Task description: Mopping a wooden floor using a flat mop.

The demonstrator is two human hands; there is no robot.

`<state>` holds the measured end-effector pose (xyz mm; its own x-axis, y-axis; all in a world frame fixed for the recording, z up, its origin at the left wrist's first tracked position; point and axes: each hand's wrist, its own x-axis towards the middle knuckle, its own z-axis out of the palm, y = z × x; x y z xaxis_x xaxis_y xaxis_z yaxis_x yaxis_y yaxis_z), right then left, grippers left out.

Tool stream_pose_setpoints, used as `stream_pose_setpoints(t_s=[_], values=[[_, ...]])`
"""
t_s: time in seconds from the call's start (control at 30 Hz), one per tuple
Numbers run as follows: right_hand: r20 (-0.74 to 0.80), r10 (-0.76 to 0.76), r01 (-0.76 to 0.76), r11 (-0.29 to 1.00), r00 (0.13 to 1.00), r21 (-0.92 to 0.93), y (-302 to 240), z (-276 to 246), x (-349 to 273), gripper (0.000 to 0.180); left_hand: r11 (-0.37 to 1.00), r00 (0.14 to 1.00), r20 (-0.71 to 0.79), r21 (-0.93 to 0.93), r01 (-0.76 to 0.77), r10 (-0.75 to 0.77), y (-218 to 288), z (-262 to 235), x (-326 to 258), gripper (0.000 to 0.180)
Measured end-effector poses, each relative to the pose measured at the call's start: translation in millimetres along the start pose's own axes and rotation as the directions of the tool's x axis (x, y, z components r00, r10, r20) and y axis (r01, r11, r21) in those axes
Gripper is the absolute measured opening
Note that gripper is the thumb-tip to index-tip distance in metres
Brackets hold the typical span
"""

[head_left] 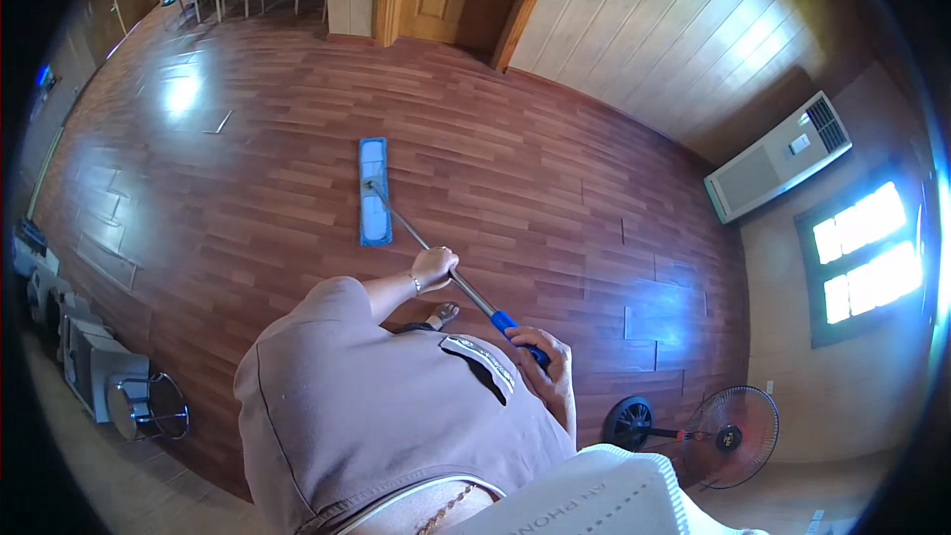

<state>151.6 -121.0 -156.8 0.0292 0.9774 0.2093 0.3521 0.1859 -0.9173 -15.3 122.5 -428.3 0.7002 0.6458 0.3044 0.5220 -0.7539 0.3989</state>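
Mop (374,190) with a flat blue pad is lying on the reddish wooden floor (515,168), ahead of the person. Left hand (434,267) is wrapping its fingers around the metal pole, and right hand (548,365) is closing around the blue grip. A fan (728,436) is lying by the wall, under a bright window (864,250).

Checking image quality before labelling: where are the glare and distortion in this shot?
Head view: window blown out; glare patches on the wooden floor and right of the mop handle; fisheye bends wall planks near the rim; mop pad sharp.
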Motion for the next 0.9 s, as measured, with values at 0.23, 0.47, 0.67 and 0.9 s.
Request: stream_pose_setpoints(t_s=[0.23,0.47,0.67,0.9], values=[[0.034,0.079,-0.082,0.988,0.996,0.129,-6.1,21.5,-36.6,0.014,0.967,0.967,0.124,-0.097,0.236,-0.223,16.9,-37.5,-86.0,0.024],[-0.336,0.157,-0.152,0.987,0.929,0.042,-53.5,10.1,-92.2,0.019,0.985,0.969,0.229,-0.163,-0.058,0.095,75.8,-35.8,-93.4,0.019],[-0.435,-0.027,-0.110,0.952,0.900,-0.287,-94.3,-34.6,-172.3,0.016,0.925,0.841,0.459,-0.360,-0.118,0.286,180.9,-36.2,-64.3,0.014],[-0.602,-0.155,-0.030,0.957,0.784,-0.287,-139.7,21.3,-168.6,0.028,0.781,0.633,0.491,-0.535,-0.324,0.599,258.3,-34.4,-58.0,0.010]])
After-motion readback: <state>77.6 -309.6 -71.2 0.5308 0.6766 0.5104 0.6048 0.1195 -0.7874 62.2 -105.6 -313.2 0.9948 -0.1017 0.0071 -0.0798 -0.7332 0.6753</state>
